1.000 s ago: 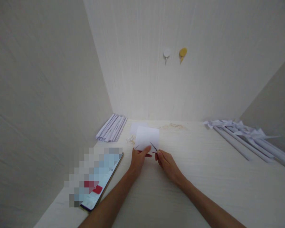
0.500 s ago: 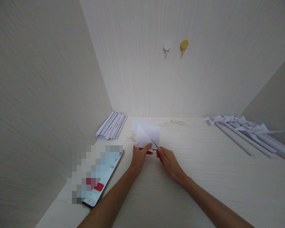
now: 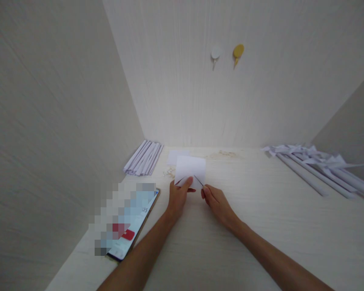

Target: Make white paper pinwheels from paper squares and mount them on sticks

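Left hand (image 3: 178, 198) and right hand (image 3: 216, 202), fingers clamped on the near edge of a white paper square (image 3: 190, 171) above the table (image 3: 261, 210)

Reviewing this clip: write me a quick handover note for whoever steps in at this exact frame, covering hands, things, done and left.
Left hand: pinching the near edge of the white paper square, thumb on top.
Right hand: fingertips at the square's near right corner, by a dark slit.
Things: the square is lifted slightly off the table; another square lies behind it.
Rolled paper sticks far left, finished pinwheels far right, phone near left.
Done: slits show at the two near corners.
Left: this square is not yet folded or on a stick.
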`<state>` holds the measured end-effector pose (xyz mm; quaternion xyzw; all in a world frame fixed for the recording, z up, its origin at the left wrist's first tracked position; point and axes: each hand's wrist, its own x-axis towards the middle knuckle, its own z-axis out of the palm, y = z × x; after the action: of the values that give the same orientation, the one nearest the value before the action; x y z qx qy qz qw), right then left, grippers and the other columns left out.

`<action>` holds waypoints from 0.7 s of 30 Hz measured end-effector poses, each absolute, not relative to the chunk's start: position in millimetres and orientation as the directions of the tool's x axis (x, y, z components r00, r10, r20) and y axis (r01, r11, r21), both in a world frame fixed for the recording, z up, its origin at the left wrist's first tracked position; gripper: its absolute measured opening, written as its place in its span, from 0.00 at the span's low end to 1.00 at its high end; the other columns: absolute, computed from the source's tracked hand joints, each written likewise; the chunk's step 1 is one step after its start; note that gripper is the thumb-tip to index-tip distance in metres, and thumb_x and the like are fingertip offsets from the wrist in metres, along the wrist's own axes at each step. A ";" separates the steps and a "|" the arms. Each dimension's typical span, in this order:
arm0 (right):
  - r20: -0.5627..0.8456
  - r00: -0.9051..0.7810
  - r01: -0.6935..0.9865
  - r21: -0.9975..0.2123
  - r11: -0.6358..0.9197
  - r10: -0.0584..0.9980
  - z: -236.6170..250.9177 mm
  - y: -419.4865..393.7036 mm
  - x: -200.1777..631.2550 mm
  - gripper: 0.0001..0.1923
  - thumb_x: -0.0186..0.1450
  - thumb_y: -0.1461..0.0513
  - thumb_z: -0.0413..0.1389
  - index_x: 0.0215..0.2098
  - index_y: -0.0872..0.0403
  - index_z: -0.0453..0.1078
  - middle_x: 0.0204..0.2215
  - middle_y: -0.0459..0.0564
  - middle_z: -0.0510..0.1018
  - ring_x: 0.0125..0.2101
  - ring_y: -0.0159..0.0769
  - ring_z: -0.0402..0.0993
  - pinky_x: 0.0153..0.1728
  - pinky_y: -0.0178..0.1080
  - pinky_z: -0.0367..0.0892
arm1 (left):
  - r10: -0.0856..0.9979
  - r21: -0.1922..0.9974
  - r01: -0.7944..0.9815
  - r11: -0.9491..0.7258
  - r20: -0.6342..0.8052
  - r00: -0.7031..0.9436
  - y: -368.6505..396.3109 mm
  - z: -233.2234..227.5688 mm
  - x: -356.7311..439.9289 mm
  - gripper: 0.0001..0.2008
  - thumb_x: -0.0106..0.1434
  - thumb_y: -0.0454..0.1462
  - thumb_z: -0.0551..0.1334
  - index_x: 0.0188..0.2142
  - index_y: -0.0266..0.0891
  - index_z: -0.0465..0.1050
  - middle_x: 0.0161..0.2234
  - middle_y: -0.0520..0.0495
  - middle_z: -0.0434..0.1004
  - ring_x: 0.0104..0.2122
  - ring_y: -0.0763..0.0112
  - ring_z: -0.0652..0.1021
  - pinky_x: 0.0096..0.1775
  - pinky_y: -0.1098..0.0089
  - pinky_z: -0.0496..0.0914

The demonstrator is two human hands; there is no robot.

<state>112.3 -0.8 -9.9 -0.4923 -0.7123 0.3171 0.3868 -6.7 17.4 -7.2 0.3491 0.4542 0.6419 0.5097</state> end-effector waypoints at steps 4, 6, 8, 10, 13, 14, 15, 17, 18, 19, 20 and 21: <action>0.231 -0.211 0.448 -0.841 0.303 0.950 -10.1 -0.7 112.5 0.19 0.63 0.55 0.35 0.18 0.53 0.54 0.14 0.42 0.57 0.18 0.30 0.54 0.20 0.33 0.51 | 0.978 0.946 -0.314 -0.075 0.007 -0.211 17.0 -7.0 -7.2 0.10 0.43 0.37 0.64 0.25 0.32 0.72 0.22 0.50 0.73 0.22 0.74 0.72 0.21 0.74 0.71; 0.230 -0.209 0.444 -0.844 0.302 0.950 -10.2 -0.7 112.6 0.19 0.63 0.55 0.35 0.18 0.53 0.54 0.15 0.42 0.57 0.18 0.30 0.54 0.20 0.32 0.51 | 0.978 0.948 -0.308 -0.074 0.009 -0.208 16.5 -6.1 -7.1 0.10 0.43 0.37 0.64 0.25 0.32 0.72 0.22 0.49 0.73 0.21 0.74 0.72 0.21 0.73 0.71; 0.232 -0.211 0.437 -0.847 0.303 0.950 -10.6 -0.6 112.5 0.20 0.63 0.54 0.35 0.18 0.53 0.54 0.15 0.42 0.57 0.18 0.30 0.54 0.20 0.32 0.51 | 0.977 0.951 -0.300 -0.072 0.007 -0.212 16.1 -5.0 -6.9 0.10 0.43 0.37 0.64 0.25 0.31 0.72 0.22 0.49 0.73 0.21 0.74 0.72 0.21 0.73 0.71; 0.229 -0.213 0.428 -0.852 0.301 0.950 -10.8 -0.5 112.3 0.20 0.63 0.54 0.35 0.19 0.53 0.55 0.15 0.42 0.57 0.17 0.29 0.54 0.19 0.32 0.50 | 0.976 0.954 -0.290 -0.072 0.008 -0.218 15.8 -4.4 -6.7 0.11 0.43 0.37 0.64 0.25 0.31 0.71 0.22 0.48 0.73 0.21 0.73 0.72 0.21 0.73 0.71; 0.224 -0.211 0.425 -0.856 0.295 0.952 -10.6 -0.4 112.0 0.20 0.63 0.54 0.35 0.19 0.53 0.55 0.15 0.42 0.57 0.17 0.29 0.53 0.19 0.32 0.50 | 0.977 0.958 -0.276 -0.078 0.019 -0.212 15.5 -4.2 -6.7 0.11 0.43 0.38 0.64 0.26 0.31 0.71 0.23 0.48 0.73 0.21 0.73 0.72 0.21 0.73 0.70; 0.223 -0.207 0.428 -0.855 0.293 0.953 -10.5 -0.5 111.9 0.20 0.62 0.54 0.35 0.19 0.53 0.55 0.15 0.42 0.56 0.17 0.29 0.53 0.19 0.32 0.50 | 0.978 0.959 -0.272 -0.081 0.024 -0.206 15.4 -4.1 -6.7 0.11 0.44 0.38 0.64 0.26 0.31 0.71 0.22 0.48 0.73 0.21 0.73 0.72 0.21 0.73 0.70; 0.223 -0.203 0.431 -0.854 0.292 0.953 -10.3 -0.5 111.9 0.20 0.62 0.54 0.35 0.19 0.53 0.55 0.14 0.42 0.56 0.17 0.29 0.53 0.19 0.32 0.50 | 0.979 0.960 -0.267 -0.083 0.028 -0.202 15.3 -4.1 -6.7 0.11 0.44 0.38 0.64 0.25 0.31 0.71 0.22 0.48 0.73 0.21 0.73 0.72 0.21 0.73 0.70; 0.221 -0.199 0.433 -0.854 0.287 0.955 -10.1 -0.6 111.8 0.20 0.62 0.53 0.35 0.19 0.53 0.55 0.14 0.42 0.56 0.17 0.29 0.53 0.19 0.32 0.50 | 0.979 0.962 -0.258 -0.086 0.034 -0.200 15.0 -3.6 -6.4 0.10 0.44 0.38 0.64 0.25 0.32 0.71 0.22 0.49 0.73 0.21 0.73 0.72 0.21 0.72 0.70; 0.218 -0.199 0.431 -0.856 0.285 0.955 -10.0 -0.6 111.8 0.20 0.62 0.53 0.35 0.19 0.53 0.55 0.14 0.42 0.56 0.17 0.29 0.53 0.19 0.32 0.50 | 0.979 0.963 -0.256 -0.086 0.033 -0.203 14.8 -3.3 -6.2 0.10 0.43 0.38 0.64 0.24 0.32 0.71 0.21 0.49 0.73 0.20 0.73 0.72 0.21 0.72 0.70; 0.216 -0.201 0.428 -0.858 0.284 0.956 -10.0 -0.6 111.8 0.20 0.62 0.53 0.34 0.19 0.53 0.55 0.14 0.42 0.56 0.17 0.30 0.53 0.19 0.32 0.50 | 0.978 0.963 -0.256 -0.085 0.031 -0.206 14.6 -2.9 -6.1 0.10 0.43 0.38 0.64 0.24 0.32 0.71 0.21 0.49 0.72 0.20 0.74 0.72 0.20 0.72 0.70; 0.216 -0.202 0.428 -0.858 0.285 0.955 -9.9 -0.6 111.8 0.20 0.62 0.53 0.34 0.19 0.53 0.54 0.14 0.42 0.56 0.17 0.30 0.53 0.18 0.32 0.50 | 0.978 0.963 -0.258 -0.083 0.028 -0.209 14.4 -2.5 -5.9 0.10 0.43 0.38 0.64 0.23 0.32 0.71 0.21 0.49 0.72 0.20 0.74 0.71 0.20 0.73 0.70; 0.217 -0.202 0.430 -0.856 0.286 0.955 -9.9 -0.6 111.8 0.20 0.62 0.53 0.34 0.18 0.53 0.54 0.14 0.43 0.56 0.17 0.30 0.53 0.19 0.33 0.50 | 0.977 0.962 -0.261 -0.082 0.026 -0.209 14.3 -2.1 -5.7 0.09 0.43 0.37 0.64 0.23 0.32 0.71 0.21 0.49 0.72 0.20 0.74 0.71 0.20 0.73 0.70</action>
<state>111.8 -0.6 -9.9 -0.4950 -0.6995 0.3346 0.3922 -5.7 14.3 -2.1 0.3874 0.4626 0.6251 0.4952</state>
